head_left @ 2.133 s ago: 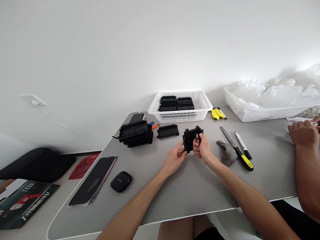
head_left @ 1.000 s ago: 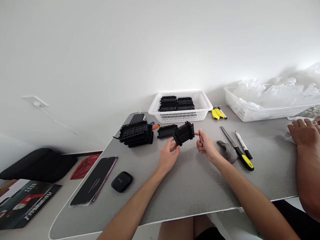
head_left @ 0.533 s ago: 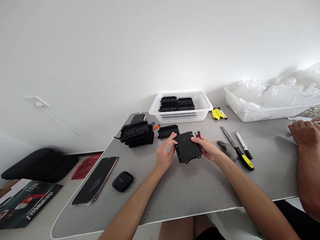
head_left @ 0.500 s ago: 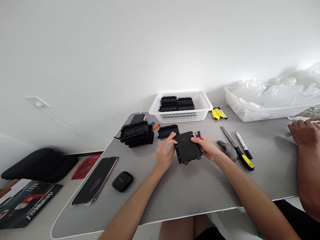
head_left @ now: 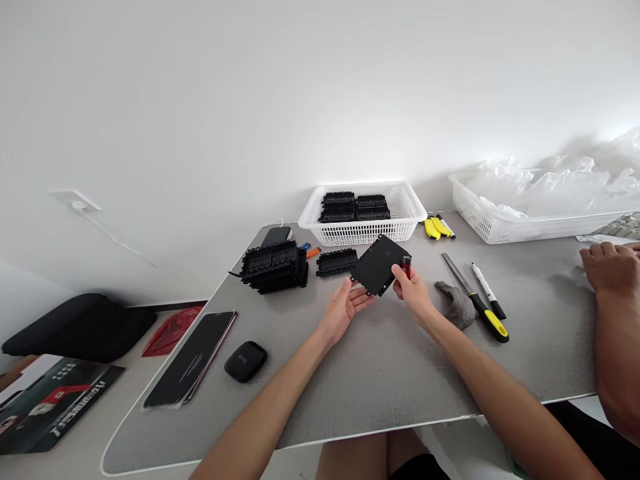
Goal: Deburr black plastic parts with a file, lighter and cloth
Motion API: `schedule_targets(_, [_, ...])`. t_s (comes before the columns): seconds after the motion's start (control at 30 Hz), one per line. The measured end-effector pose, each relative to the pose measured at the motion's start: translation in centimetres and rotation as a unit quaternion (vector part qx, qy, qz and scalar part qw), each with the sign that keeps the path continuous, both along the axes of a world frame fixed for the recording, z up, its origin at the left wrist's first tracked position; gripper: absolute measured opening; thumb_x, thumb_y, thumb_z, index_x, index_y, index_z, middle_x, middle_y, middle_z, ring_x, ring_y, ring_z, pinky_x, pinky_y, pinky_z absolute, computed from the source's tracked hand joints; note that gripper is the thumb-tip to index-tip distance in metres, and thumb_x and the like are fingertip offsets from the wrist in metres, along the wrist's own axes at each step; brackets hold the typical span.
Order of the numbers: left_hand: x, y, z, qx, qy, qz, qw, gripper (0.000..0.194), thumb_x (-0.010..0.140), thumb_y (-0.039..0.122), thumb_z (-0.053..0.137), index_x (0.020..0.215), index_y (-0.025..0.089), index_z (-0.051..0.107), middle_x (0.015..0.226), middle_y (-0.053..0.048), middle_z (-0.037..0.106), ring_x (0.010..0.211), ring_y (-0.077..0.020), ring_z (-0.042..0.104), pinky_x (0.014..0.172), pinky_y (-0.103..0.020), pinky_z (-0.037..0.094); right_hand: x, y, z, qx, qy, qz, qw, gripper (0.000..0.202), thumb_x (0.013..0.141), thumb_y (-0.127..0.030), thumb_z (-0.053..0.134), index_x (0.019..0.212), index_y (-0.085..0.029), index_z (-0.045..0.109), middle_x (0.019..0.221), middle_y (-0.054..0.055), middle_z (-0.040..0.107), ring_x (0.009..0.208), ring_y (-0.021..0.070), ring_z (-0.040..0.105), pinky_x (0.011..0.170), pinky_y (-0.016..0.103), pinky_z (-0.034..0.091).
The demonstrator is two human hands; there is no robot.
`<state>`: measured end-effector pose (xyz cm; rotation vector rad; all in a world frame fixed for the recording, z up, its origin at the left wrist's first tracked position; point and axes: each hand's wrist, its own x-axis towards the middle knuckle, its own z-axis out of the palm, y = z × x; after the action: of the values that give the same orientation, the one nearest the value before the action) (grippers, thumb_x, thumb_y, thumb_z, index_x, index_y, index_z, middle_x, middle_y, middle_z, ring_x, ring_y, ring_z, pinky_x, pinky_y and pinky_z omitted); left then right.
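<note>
A flat black plastic panel (head_left: 381, 265) with notched edges is held tilted above the table. My right hand (head_left: 413, 290) pinches its right side, thumb on top, and also has a small red lighter (head_left: 407, 267) in its grip. At the lower left corner, my left hand (head_left: 345, 310) is open, palm turned up, its stretched fingers at or just under the edge; whether they touch cannot be made out. One similar black panel (head_left: 337, 263) lies behind, ribbed side up. To the left stands a stack of black panels (head_left: 273, 267).
At the wall, a white basket (head_left: 367, 233) holds more panels; another basket (head_left: 500, 230) holds plastic bags. Rightward lie a grey cloth (head_left: 459, 308), a file (head_left: 483, 307), a marker (head_left: 487, 288) and yellow-handled tools (head_left: 437, 228). A phone (head_left: 193, 360) is left. Another person's hand (head_left: 609, 265) rests far right.
The panel has turned and tilted, rising slightly away from me. My left hand has loosened from its left edge and opened beneath the lower corner. My right hand keeps its hold.
</note>
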<state>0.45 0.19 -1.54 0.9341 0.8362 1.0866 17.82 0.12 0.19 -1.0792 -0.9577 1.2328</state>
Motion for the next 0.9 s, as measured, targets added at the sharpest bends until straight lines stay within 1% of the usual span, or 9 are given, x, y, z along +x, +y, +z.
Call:
schedule_targets(0.1, [0.2,-0.4,0.4,0.040,-0.011,0.011,0.999,0.055,0.085,0.058,0.056,0.119,0.015,0.057,0.114,-0.017,0.069,0.107,-0.0281,0.066,0.096,-0.046,0.050,-0.7,-0.2,-0.4,0.024,0.010,-0.013,1.000,0.042,0.076,-0.057,0.062,0.072,-0.023,0.037,0.055,-0.009,0.027,0.045,0.0064,0.022,0.043,0.022,0.018])
schedule_targets(0.17, [0.2,-0.5,0.7,0.052,-0.004,0.018,0.998,0.057,0.082,0.053,0.063,0.124,0.016,0.053,0.115,-0.016,0.069,0.106,-0.0278,0.067,0.096,-0.047,0.050,-1.0,-0.3,-0.6,0.029,0.012,-0.008,0.999,0.042,0.076,-0.057,0.063,0.073,-0.023,0.038,0.057,-0.009,0.027,0.047,0.0069,0.023,0.043,0.023,0.018])
schedule_targets(0.27, [0.1,-0.5,0.6,0.060,0.024,0.039,0.997,0.071,0.077,0.045,0.072,0.135,0.019,0.042,0.111,-0.014,0.071,0.104,-0.0275,0.068,0.094,-0.048,0.051,-1.3,-0.5,-0.9,0.017,0.005,0.019,1.000,0.040,0.076,-0.057,0.063,0.077,-0.023,0.042,0.059,-0.008,0.030,0.049,0.0076,0.025,0.045,0.023,0.020])
schedule_targets(0.33, [-0.1,-0.4,0.5,0.073,0.043,0.055,0.995,0.076,0.075,0.045,0.073,0.138,0.020,0.039,0.110,-0.013,0.071,0.104,-0.0274,0.067,0.094,-0.048,0.052,-1.4,-0.6,-0.9,0.001,-0.010,0.033,0.999,0.039,0.077,-0.058,0.062,0.079,-0.022,0.046,0.061,-0.007,0.034,0.051,0.0078,0.028,0.046,0.023,0.022])
schedule_targets(0.4, [-0.3,-0.3,0.4,0.089,0.056,0.065,0.992,0.075,0.076,0.046,0.072,0.139,0.019,0.040,0.110,-0.013,0.071,0.105,-0.0274,0.067,0.094,-0.047,0.052,-1.3,-0.6,-0.8,-0.011,-0.025,0.032,0.999,0.040,0.077,-0.059,0.061,0.081,-0.021,0.049,0.064,-0.006,0.039,0.053,0.0078,0.030,0.047,0.023,0.024])
schedule_targets(0.5, [-0.6,-0.2,0.5,0.102,0.074,0.078,0.989,0.071,0.077,0.046,0.070,0.137,0.018,0.045,0.110,-0.013,0.071,0.106,-0.0271,0.066,0.096,-0.047,0.051,-1.0,-0.4,-0.9,-0.009,-0.025,-0.001,1.000,0.042,0.076,-0.060,0.062,0.083,-0.021,0.050,0.069,-0.004,0.044,0.053,0.0075,0.031,0.046,0.022,0.024])
schedule_targets(0.63, [-0.9,-0.2,0.8,0.100,0.090,0.084,0.987,0.067,0.079,0.043,0.070,0.136,0.019,0.048,0.108,-0.011,0.073,0.105,-0.0267,0.066,0.096,-0.047,0.051,-0.5,-0.1,-1.3,-0.006,-0.020,-0.043,0.999,0.046,0.072,-0.061,0.066,0.089,-0.021,0.052,0.061,-0.007,0.038,0.050,0.0082,0.031,0.045,0.023,0.022])
schedule_targets(0.73, [-0.9,-0.3,1.1,0.096,0.096,0.086,0.987,0.066,0.078,0.043,0.070,0.136,0.019,0.048,0.108,-0.011,0.073,0.105,-0.0275,0.066,0.095,-0.047,0.051,-0.3,0.1,-1.5,-0.008,-0.014,-0.035,0.999,0.045,0.070,-0.060,0.068,0.084,-0.021,0.051,0.056,-0.008,0.032,0.048,0.0081,0.028,0.044,0.024,0.019])
schedule_targets(0.9, [-0.5,-0.4,1.2,0.089,0.089,0.098,0.987,0.066,0.077,0.041,0.072,0.135,0.019,0.049,0.109,-0.011,0.072,0.106,-0.0261,0.066,0.099,-0.046,0.050,-0.3,0.0,-1.4,-0.022,0.055,-0.019,0.998,0.044,0.068,-0.056,0.072,0.078,-0.022,0.046,0.055,-0.009,0.027,0.046,0.0071,0.023,0.043,0.024,0.016])
